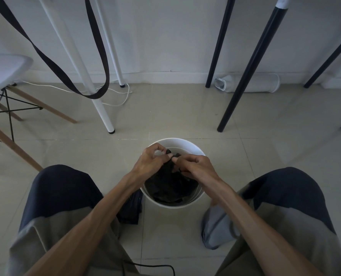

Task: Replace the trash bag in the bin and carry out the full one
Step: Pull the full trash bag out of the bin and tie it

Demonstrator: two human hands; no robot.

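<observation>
A round white bin (177,142) stands on the tiled floor between my knees. Inside it sits a black trash bag (171,185), its top gathered into a bunch above the rim. My left hand (150,161) pinches the gathered top of the bag from the left. My right hand (195,166) pinches the same bunch from the right, fingers curled round the plastic. Both hands meet over the middle of the bin. A folded dark bag (130,210) lies on the floor beside the bin's left side, under my left forearm.
A white table leg (103,114) and a black table leg (237,100) stand just beyond the bin. A white chair (4,70) with wooden legs is at the left. A black strap (98,56) hangs down. A white cable (117,100) lies by the wall.
</observation>
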